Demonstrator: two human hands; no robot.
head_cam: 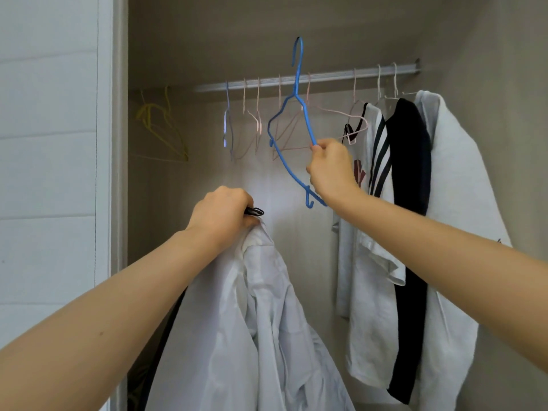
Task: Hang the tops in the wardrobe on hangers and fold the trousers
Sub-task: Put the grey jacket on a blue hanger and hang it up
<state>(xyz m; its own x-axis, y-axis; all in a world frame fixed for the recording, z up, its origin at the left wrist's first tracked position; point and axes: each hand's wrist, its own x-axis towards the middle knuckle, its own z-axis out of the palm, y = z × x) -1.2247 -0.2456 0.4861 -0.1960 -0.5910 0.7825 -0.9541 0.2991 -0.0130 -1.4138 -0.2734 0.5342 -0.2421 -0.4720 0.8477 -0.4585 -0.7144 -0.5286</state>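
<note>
Soft, even light fills the wardrobe, brightest on its back panel. Edges bend with wide-angle distortion; fine detail looks soft.

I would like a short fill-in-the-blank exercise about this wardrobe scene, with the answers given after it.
1. The right hand holds a ____ hanger.
2. The left hand grips a ____ shirt.
3. The hangers farthest left are ____.
Answers: blue; white; yellow.
</note>
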